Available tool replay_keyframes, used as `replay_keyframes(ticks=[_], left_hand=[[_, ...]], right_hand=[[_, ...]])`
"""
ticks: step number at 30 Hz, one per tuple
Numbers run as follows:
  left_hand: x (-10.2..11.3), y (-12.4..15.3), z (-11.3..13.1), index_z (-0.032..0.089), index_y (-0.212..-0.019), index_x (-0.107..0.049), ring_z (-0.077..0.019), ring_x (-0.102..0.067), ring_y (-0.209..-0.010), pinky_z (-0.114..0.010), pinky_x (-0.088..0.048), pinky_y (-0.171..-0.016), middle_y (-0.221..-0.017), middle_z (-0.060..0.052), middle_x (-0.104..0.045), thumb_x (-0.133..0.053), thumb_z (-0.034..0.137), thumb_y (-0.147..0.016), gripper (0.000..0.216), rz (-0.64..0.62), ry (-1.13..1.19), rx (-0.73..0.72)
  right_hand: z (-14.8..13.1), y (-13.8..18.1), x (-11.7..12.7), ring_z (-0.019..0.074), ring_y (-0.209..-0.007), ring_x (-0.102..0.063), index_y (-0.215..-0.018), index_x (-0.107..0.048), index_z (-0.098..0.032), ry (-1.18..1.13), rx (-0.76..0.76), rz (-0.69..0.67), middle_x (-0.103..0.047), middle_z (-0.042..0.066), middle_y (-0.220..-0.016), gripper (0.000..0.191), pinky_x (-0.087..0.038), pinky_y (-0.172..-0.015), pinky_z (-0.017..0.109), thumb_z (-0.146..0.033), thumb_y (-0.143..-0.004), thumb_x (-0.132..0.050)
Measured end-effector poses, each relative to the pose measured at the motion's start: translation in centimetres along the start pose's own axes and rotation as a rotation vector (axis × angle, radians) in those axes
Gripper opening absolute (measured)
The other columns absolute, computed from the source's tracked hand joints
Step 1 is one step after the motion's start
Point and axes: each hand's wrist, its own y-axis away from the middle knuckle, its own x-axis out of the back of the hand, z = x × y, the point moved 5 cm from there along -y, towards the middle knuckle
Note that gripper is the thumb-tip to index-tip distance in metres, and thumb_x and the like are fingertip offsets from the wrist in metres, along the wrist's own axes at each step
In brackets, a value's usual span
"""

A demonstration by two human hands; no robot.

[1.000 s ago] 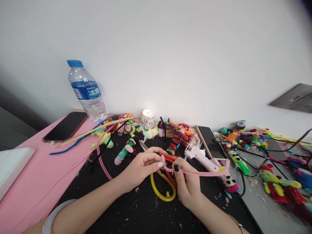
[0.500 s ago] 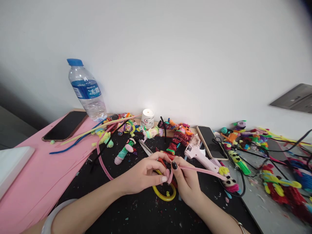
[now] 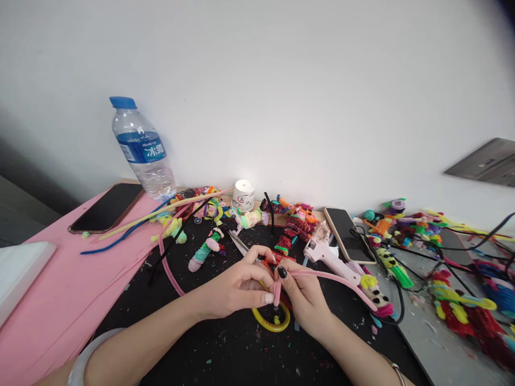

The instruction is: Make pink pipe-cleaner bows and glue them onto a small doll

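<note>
Left hand [image 3: 235,289], right hand [image 3: 308,303], lower centre: fingertips pinched on pink pipe cleaner [image 3: 333,276], partly blocking scissors [image 3: 267,325]; glue gun [image 3: 332,261] centre-right, bottle [image 3: 142,150] upper left.

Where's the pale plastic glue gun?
In the head view, the glue gun lies right of centre, beyond the right hand, between the dark red fuzzy figure and the pale rimmed black phone.

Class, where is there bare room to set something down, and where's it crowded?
The pink sheet has room between white slab and black mat. This side of the yellow handle, the mat bears only scraps.

Crowded: along the wall from bottle to glue gun, and among figures at right.
</note>
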Motion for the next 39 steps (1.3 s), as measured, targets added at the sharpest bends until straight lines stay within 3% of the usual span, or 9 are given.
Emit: replay_keyframes(ticks=[8,17,22,28,39], left_hand=[[0.0,0.0,0.1,0.013,-0.079,-0.066,-0.0227,-0.033,-0.118,-0.025,-0.043,-0.085,-0.109,-0.008,-0.035,-0.062,0.024,-0.077,0.012,-0.027,0.046,0.041],[0.6,-0.2,-0.5,0.014,-0.075,-0.065,-0.0226,-0.036,-0.118,-0.027,-0.035,-0.094,-0.113,-0.007,-0.039,-0.062,0.02,-0.075,0.007,0.032,-0.039,0.084],[0.7,-0.2,-0.9,0.014,-0.07,-0.062,-0.0233,-0.042,-0.11,-0.028,-0.042,-0.084,-0.111,-0.007,-0.041,-0.058,0.021,-0.075,0.01,0.054,0.024,0.105],[0.6,-0.2,-1.0,0.014,-0.071,-0.063,-0.017,-0.049,-0.091,-0.027,-0.046,-0.075,-0.113,-0.006,-0.04,-0.058,0.021,-0.076,0.01,0.06,0.073,0.111],[0.6,-0.2,-1.2,0.013,-0.072,-0.063,-0.0177,-0.048,-0.093,-0.028,-0.044,-0.077,-0.11,-0.006,-0.04,-0.056,0.02,-0.077,0.011,0.042,0.049,0.114]], right_hand=[[-0.1,-0.2,-0.3,0.0133,-0.063,-0.05,-0.067,-0.054,-0.018,0.02,0.009,-0.083,-0.055,0.001,-0.066,0.033,-0.039,-0.063,0.025,-0.025,-0.093,-0.036],[0.5,-0.3,-0.3,0.0137,-0.065,-0.051,-0.069,-0.053,-0.018,0.066,-0.063,-0.035,-0.054,0.001,-0.067,0.029,-0.04,-0.064,0.025,-0.026,-0.092,-0.038],[0.2,-0.5,-0.2,0.0132,-0.065,-0.053,-0.066,-0.056,-0.018,0.059,-0.073,-0.003,-0.055,0.001,-0.068,0.032,-0.041,-0.063,0.024,-0.027,-0.092,-0.039],[0.1,-0.7,0.0,0.0137,-0.065,-0.055,-0.068,-0.058,-0.017,-0.049,-0.103,-0.006,-0.056,0.001,-0.068,0.032,-0.044,-0.064,0.025,-0.033,-0.091,-0.043],[0.1,-1.0,-0.3,0.0123,-0.064,-0.053,-0.071,-0.06,-0.017,-0.257,-0.183,-0.087,-0.055,0.0,-0.069,0.029,-0.042,-0.062,0.025,-0.034,-0.089,-0.046]])
